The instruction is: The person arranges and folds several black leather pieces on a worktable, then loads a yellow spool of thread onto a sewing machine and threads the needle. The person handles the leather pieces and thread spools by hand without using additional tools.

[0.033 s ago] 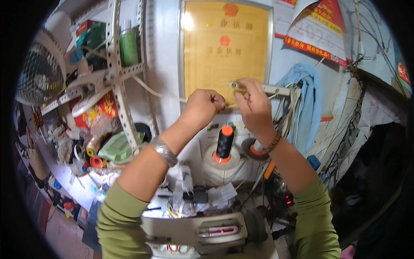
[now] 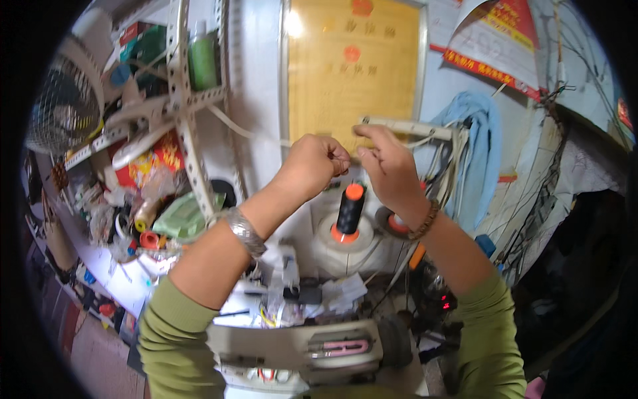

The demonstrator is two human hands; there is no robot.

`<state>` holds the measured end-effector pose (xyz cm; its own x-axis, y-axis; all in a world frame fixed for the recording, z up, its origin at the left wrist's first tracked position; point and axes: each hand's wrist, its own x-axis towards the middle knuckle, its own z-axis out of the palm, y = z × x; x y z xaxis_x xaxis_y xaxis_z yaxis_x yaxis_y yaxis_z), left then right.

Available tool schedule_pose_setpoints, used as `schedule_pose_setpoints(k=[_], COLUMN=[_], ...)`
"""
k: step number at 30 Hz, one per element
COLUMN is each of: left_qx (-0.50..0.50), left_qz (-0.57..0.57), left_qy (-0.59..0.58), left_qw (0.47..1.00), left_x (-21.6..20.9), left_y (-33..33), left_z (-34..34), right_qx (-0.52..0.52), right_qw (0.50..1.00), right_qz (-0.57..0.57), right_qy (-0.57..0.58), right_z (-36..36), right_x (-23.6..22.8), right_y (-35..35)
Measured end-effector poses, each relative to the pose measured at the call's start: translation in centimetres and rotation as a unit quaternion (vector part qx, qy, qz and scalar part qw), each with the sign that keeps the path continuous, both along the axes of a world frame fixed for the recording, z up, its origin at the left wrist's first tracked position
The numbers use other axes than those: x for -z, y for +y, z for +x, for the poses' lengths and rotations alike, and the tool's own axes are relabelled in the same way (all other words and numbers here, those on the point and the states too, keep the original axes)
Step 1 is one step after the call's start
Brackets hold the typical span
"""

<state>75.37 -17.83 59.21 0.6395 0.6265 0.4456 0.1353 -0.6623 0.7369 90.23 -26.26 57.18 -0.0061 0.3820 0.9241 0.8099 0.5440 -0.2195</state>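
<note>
Both my arms reach up in front of the wall, above a standing cone of black thread point(image 2: 350, 211) with orange ends. My left hand point(image 2: 314, 163) is closed, its thumb and fingertips pinched together. Whatever lies in that pinch, if anything, is too small to make out. Just to its right my right hand point(image 2: 391, 165) is raised, index finger stretched out and thumb apart from it; no object shows in it. The two hands do not touch. Behind the right fingers runs a pale metal bar point(image 2: 415, 128). Below, a sewing machine point(image 2: 279, 346) carries pink-handled tweezers point(image 2: 342, 348) on top.
A framed yellow certificate point(image 2: 352, 73) hangs on the wall ahead. At left stand a cluttered metal shelf point(image 2: 193, 156) and a fan point(image 2: 63, 106). A blue towel point(image 2: 480, 163) and cables hang at right. Another spool point(image 2: 392, 223) sits beside the cone, and papers point(image 2: 342, 296) lie behind the machine.
The whole view has shifted slightly. My right index finger reaches a little farther left and stands more apart from the thumb; my left hand keeps its pinch.
</note>
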Motion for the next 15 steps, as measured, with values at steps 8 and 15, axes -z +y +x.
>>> schedule_pose_setpoints(k=[8,15], left_qx=[-0.001,0.009], left_qz=[-0.067,-0.158], left_qy=[0.111,0.112], left_qw=[0.992,0.981], left_x=[6.5,11.7], left_y=[-7.9,-11.5], left_z=[-11.0,-17.1], right_qx=[-0.187,-0.193], right_qw=[0.933,0.924], right_qz=[-0.305,-0.292], right_qy=[-0.036,-0.152], right_z=[-7.0,-11.8], right_x=[6.7,10.0], right_y=[-4.9,-7.6])
